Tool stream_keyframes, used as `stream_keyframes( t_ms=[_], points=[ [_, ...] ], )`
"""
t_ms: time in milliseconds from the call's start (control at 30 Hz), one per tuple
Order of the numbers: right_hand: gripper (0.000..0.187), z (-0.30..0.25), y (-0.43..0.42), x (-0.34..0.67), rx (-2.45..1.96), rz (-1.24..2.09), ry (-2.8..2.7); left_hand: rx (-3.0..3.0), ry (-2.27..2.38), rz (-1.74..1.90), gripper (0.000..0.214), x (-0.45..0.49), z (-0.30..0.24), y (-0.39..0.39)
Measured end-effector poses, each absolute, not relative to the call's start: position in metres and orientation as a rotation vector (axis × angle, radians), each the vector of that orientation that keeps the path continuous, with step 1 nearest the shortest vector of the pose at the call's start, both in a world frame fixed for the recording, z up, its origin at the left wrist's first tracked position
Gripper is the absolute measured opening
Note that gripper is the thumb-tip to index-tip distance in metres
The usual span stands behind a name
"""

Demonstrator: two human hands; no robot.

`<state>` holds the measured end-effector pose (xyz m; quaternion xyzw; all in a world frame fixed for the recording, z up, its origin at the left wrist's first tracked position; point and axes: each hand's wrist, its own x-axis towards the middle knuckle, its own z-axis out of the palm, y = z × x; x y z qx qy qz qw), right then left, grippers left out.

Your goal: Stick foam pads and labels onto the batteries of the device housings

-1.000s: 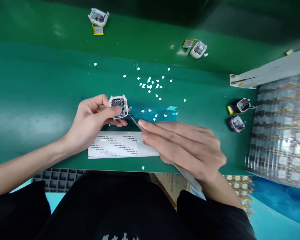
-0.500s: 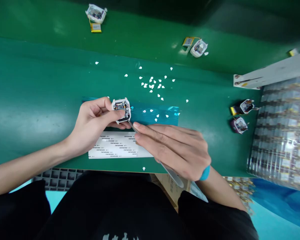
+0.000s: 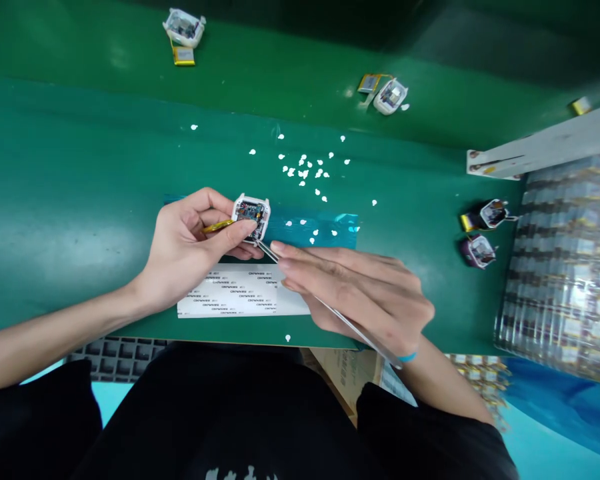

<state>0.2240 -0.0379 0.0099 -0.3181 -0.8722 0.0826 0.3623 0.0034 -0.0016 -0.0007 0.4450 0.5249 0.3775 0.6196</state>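
My left hand [image 3: 195, 233] is closed on a white smartwatch case [image 3: 266, 212] whose open side shows a circuit board, with the thumb pressed over its lower part. A yellow-edged battery [image 3: 215, 227] sticks out between the fingers of that hand. My right hand [image 3: 360, 293] pinches metal tweezers [image 3: 347, 325]. Their tips reach the lower edge of the case beside my left thumb. Whether they grip anything there is too small to tell. Below the hands lies a white printed sheet [image 3: 240, 300], partly covered by the right hand.
Small white stickers [image 3: 303, 173] are scattered beyond the hands, some on a blue film strip [image 3: 300, 235]. Other opened watch cases lie at the back [image 3: 391, 97] and at the right [image 3: 479, 251]. A stack of clear trays [image 3: 560, 267] stands at the right edge.
The watch case has shifted slightly right and turned in my left hand, and the battery now shows. My right hand has moved a little right, and the tweezers have rolled in its fingers.
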Motion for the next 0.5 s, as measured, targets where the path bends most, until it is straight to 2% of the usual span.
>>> stream_keyframes(
  t_ms=[133, 233, 367, 433, 500],
  points=[
    [0.021, 0.009, -0.036, 0.223, -0.793, 0.262, -2.252, 0.983, 1.177, 0.865, 0.032, 0.002, -0.001, 0.0],
    [0.023, 0.007, -0.035, 0.223, -0.832, 0.202, -2.218, 0.947, 1.162, 0.857, 0.027, 0.003, 0.002, 0.0],
    [0.028, 0.005, -0.033, 0.225, -0.776, 0.139, -2.222, 1.035, 1.174, 0.914, 0.03, -0.002, -0.002, 0.02],
    [0.028, 0.004, -0.032, 0.226, -0.772, 0.084, -2.251, 1.171, 1.269, 1.014, 0.036, -0.016, -0.009, 0.05],
    [0.027, 0.002, -0.03, 0.225, -0.757, 0.014, -2.264, 1.311, 1.483, 1.084, 0.054, -0.039, -0.017, 0.092]
  ],
)
